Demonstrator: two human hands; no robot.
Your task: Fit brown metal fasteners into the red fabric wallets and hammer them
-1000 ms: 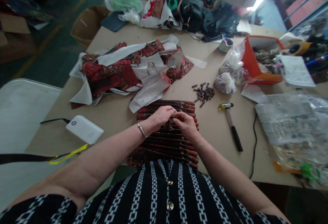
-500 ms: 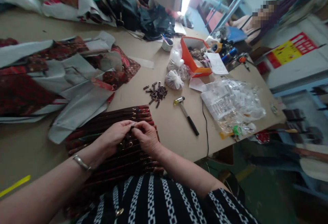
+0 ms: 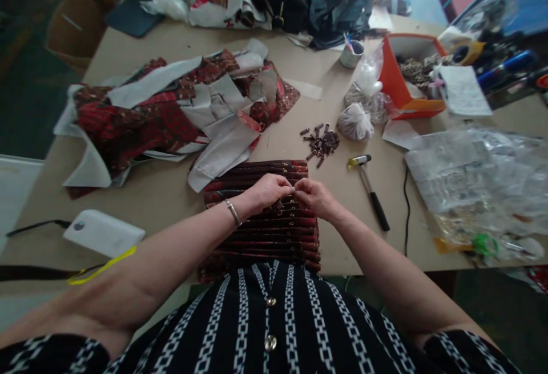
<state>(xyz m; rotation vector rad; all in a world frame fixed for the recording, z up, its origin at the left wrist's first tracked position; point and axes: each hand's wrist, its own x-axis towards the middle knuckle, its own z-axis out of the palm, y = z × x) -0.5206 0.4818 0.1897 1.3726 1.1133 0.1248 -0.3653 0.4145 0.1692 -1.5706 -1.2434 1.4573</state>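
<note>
My left hand [image 3: 270,190] and my right hand [image 3: 314,196] meet fingertip to fingertip, both in a pinch. Whatever is between the fingertips is too small to make out. Under my left palm a few small dark tabs [image 3: 276,208] show, partly hidden by the fingers. Below both hands lies a row of overlapping dark red patterned fabric pieces [image 3: 257,242], with small metal fittings along their right side. Beyond my right hand is a loose pile of dark tabs [image 3: 323,143], and to its right a small hammer [image 3: 371,191] with a black handle.
Patterned cut fabric with pale backing [image 3: 171,111] covers the left of the table. Tied plastic bags [image 3: 356,121], an orange box [image 3: 391,77], a cup [image 3: 351,54] and clear plastic packets [image 3: 475,174] stand to the right. A white device [image 3: 104,232] lies near my left arm.
My view has turned left, so the table things appear further right and the white device shows. My hands still pinch together above the fabric pieces.
</note>
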